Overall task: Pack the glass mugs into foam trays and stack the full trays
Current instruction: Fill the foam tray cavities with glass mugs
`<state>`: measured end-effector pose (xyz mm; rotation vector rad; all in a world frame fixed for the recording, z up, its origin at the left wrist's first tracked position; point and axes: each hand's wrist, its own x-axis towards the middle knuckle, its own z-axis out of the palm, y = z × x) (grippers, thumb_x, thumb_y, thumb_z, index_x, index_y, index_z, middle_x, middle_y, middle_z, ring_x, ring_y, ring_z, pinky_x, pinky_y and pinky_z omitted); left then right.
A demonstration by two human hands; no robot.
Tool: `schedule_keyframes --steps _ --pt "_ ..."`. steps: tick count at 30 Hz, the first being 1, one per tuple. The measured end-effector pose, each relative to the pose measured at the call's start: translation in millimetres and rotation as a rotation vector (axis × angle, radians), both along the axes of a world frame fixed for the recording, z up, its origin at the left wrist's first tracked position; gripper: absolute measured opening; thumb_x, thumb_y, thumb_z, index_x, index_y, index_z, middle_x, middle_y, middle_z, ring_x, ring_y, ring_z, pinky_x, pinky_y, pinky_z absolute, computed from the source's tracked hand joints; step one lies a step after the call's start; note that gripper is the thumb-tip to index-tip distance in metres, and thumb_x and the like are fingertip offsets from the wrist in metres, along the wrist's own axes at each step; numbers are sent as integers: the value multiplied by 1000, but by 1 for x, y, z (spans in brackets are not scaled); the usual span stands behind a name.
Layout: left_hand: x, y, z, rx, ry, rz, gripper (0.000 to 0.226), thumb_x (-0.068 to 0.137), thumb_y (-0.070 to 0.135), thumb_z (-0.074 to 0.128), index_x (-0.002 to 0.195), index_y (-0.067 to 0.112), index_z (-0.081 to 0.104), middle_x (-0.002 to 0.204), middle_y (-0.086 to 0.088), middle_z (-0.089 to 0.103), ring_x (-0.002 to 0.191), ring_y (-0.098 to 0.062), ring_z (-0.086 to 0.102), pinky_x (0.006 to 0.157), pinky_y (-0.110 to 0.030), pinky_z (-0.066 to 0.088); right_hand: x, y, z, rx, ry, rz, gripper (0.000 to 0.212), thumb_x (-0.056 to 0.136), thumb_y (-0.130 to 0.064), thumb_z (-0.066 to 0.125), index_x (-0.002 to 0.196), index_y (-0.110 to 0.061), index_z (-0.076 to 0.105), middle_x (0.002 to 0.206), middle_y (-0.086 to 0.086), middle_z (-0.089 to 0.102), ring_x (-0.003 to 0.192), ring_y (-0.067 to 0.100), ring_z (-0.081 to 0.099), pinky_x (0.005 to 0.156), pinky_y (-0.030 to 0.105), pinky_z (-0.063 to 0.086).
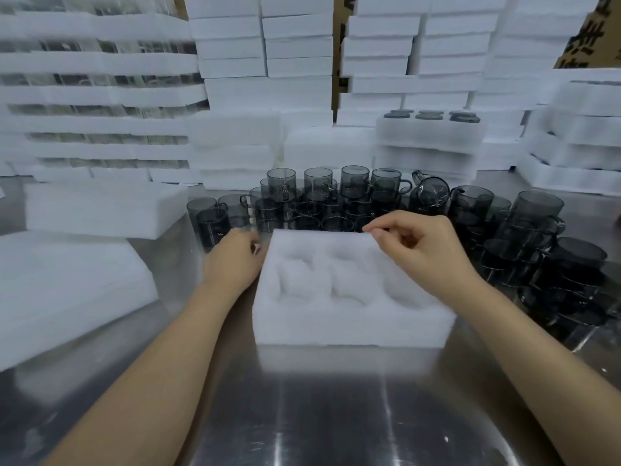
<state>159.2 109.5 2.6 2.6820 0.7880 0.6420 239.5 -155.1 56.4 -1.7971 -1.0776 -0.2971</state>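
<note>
A white foam tray (349, 327) with several round pockets, all bare, lies on the steel table in front of me. My left hand (235, 260) presses against the tray's left side near its far corner. My right hand (420, 250) hovers over the tray's far right part, fingers curled with thumb and forefinger nearly meeting, holding nothing I can see. Behind the tray stand many smoky grey glass mugs (353, 186), some stacked two high, and more mugs (537, 243) are piled at the right.
Flat foam pieces (100, 210) lie stacked at the left. Tall stacks of foam trays (268, 62) fill the back. A tray holding mugs (430, 129) sits on a stack at the back right. Bare steel table (336, 415) shows near me.
</note>
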Motion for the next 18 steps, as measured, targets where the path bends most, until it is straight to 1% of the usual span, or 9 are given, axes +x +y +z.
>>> schedule_keyframes --steps 1,2,5,7,9,11,13,15,18 --pt "0 0 0 26 16 -9 14 91 28 52 87 22 65 103 0 58 92 -24 59 58 -27 31 0 -4 0 19 -2 8 18 87 -5 63 86 -20 73 48 -9 39 49 5 36 54 8 30" --pt "0 -1 0 40 1 -9 13 91 24 52 85 23 63 99 0 58 91 -23 59 58 -28 32 -1 -7 1 37 -2 19 18 88 -5 63 86 -20 73 47 -8 38 49 5 34 53 7 29" --pt "0 -1 5 67 -183 50 16 90 15 52 97 21 66 106 -1 56 90 -24 59 64 -31 37 -6 -14 1 33 -45 66 18 88 -3 62 87 -17 72 46 -7 36 46 4 31 52 7 27" --pt "-3 3 8 100 -305 131 25 88 13 54 111 17 61 119 -5 49 88 -29 59 65 -35 43 -9 -13 0 30 -70 72 18 87 -1 63 88 -16 72 45 -7 36 45 5 32 52 8 27" --pt "-5 11 6 114 -270 160 40 91 16 53 131 14 50 135 -5 41 96 -32 58 70 -40 47 -9 -12 -2 16 -89 66 19 87 0 63 88 -17 72 44 -8 36 47 6 34 53 9 30" --pt "-5 19 2 64 -162 150 50 96 23 48 144 13 37 147 -3 33 111 -30 54 79 -43 48 -8 -11 -2 -3 -101 72 18 87 -1 64 88 -17 72 45 -7 40 46 6 37 53 10 32" --pt "-3 23 -2 13 -103 152 52 98 27 44 147 13 32 147 -5 33 116 -31 51 83 -44 47 -8 -12 -2 -1 -103 75 20 87 -1 64 89 -20 71 45 -2 45 46 8 40 53 11 33" --pt "-2 23 -3 -8 -99 143 50 99 24 44 146 11 32 140 -11 37 112 -35 52 81 -45 45 -8 -12 -3 0 -102 79 21 87 -2 64 89 -22 71 46 2 48 46 8 41 53 12 34" --pt "-3 16 1 12 -165 107 46 98 15 45 143 11 38 134 -13 42 110 -37 52 80 -44 44 -9 -12 -2 -12 -94 81 18 87 -3 63 89 -19 72 47 1 50 46 9 43 53 13 35"
